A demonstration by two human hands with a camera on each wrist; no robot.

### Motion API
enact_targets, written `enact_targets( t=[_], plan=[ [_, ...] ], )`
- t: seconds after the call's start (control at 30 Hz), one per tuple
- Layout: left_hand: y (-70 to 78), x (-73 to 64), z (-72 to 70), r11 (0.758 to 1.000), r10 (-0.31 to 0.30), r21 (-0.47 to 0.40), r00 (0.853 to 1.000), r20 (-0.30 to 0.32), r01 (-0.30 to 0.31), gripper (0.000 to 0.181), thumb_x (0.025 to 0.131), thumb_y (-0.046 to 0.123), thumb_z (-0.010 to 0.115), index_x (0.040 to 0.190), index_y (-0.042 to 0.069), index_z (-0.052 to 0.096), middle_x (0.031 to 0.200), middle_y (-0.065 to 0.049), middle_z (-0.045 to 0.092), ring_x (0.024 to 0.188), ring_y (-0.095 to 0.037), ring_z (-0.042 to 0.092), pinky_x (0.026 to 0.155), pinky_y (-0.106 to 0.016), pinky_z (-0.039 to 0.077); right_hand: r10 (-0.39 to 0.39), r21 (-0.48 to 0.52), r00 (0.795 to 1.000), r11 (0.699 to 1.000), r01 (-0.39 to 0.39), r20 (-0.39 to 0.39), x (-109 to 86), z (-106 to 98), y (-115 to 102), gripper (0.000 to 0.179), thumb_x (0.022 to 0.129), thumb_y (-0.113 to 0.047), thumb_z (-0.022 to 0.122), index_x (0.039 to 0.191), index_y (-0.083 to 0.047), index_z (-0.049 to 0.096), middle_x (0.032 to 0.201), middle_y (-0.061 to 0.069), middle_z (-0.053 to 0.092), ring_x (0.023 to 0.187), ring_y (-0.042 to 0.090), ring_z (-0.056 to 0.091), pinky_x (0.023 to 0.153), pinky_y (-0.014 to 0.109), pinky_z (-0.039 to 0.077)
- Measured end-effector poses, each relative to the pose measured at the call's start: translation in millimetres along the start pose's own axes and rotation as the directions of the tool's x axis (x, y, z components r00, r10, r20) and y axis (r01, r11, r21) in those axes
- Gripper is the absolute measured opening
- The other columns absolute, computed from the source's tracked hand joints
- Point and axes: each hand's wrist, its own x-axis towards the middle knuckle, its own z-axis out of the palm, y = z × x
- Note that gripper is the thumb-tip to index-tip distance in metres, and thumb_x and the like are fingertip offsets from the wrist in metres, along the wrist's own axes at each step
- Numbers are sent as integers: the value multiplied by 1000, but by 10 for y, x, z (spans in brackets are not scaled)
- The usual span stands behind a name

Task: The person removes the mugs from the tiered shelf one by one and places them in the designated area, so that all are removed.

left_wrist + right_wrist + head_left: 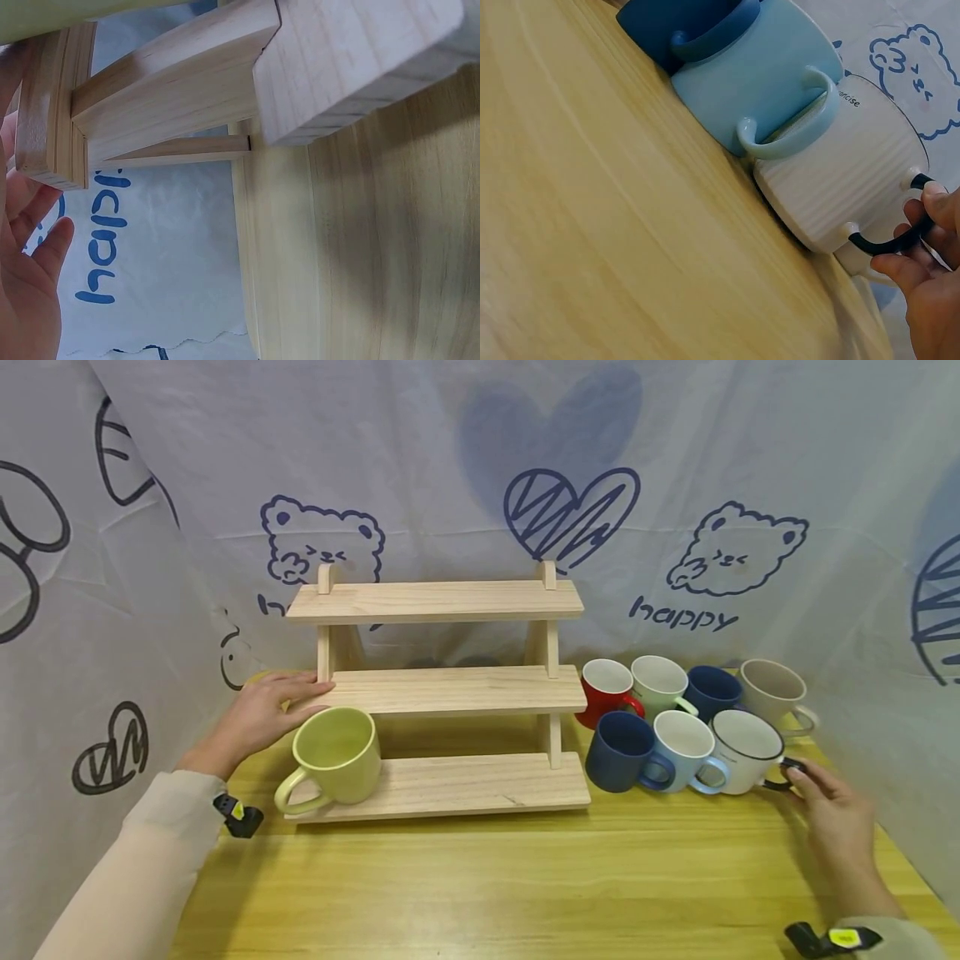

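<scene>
My left hand (272, 714) grips the left end of the middle board of a three-tier wooden display shelf (457, 687). In the left wrist view, fingers (52, 251) lie by the edge of that board. A yellow-green mug (347, 762) stands on the bottom board at its left end, handle toward the front left. On the right, my right hand (836, 814) pinches the black handle of a white mug with a dark rim (742, 760). Ribbed sides of this mug show in the right wrist view, where it stands upright beside a light blue mug (757, 75).
Several mugs crowd right of the shelf: a dark blue mug (618, 756) in front, with a red mug (600, 697), a pale green mug (656, 689), a navy mug (708, 697) and a beige mug (768, 693) behind. A printed cloth (450, 460) hangs around the wooden table (487, 885).
</scene>
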Motion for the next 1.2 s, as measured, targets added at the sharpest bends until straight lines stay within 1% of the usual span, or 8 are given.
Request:
enact_targets(
  t=[0.27,0.5,0.73,0.87,0.93,1.03,1.13,1.2],
  plan=[
    [-4,5,11,1000,7,5,1000,-6,-7,39,96,34,63,128,11,66,138,-20,54,126,-47,45,102,-67,31,17,120,1000,993,-15,-20,-25,35,84,18,88,1,70,99,-10,77,90,-5,73,83,2,68,73,19,55],
    [4,-10,-4,1000,9,12,1000,-7,-9,40,96,33,64,129,11,65,137,-21,54,126,-47,44,102,-68,31,-12,150,998,989,3,64,-40,29,73,16,89,1,67,99,-8,76,91,-3,73,86,4,68,74,19,55],
    [22,-8,-17,1000,-29,-5,999,36,29,43,97,38,61,131,13,64,141,-19,52,129,-47,41,104,-68,28,-2,-89,984,996,19,179,-17,-135,21,18,94,-9,65,106,-21,72,98,-16,68,88,-6,64,77,9,50],
    [19,-12,-10,999,-35,-6,998,45,35,43,97,38,61,132,13,63,141,-19,51,129,-47,41,104,-68,28,-7,-168,992,985,28,129,-71,-172,-54,23,95,-11,65,114,-22,70,99,-21,66,87,-9,62,75,6,49],
    [13,-17,-5,999,-34,-5,998,47,34,43,97,38,61,132,13,63,141,-19,52,129,-47,41,104,-68,28,-11,-266,997,963,30,75,-107,-166,-91,27,95,-16,66,121,-21,68,100,-26,65,89,-12,59,75,4,46],
    [3,-17,5,999,-31,-5,999,44,32,43,97,38,61,132,13,63,141,-19,52,129,-46,41,104,-68,28,-41,-480,999,877,36,0,-149,-132,-145,41,95,-28,66,135,-17,61,103,-33,61,90,-16,52,75,0,40],
    [-4,-3,9,1000,-27,-6,999,37,27,43,97,38,61,131,13,63,141,-20,51,128,-47,42,103,-69,29,-86,-592,996,804,62,-13,-174,-79,-195,48,96,-33,64,139,-14,56,110,-33,59,93,-18,49,76,-1,37],
    [-8,12,8,1000,-24,-4,999,32,24,43,97,38,61,131,12,63,141,-20,51,127,-47,43,103,-69,29,-120,-620,993,779,94,0,-189,-37,-235,48,97,-33,63,140,-13,56,112,-33,58,93,-18,48,76,-1,37]
  ],
)
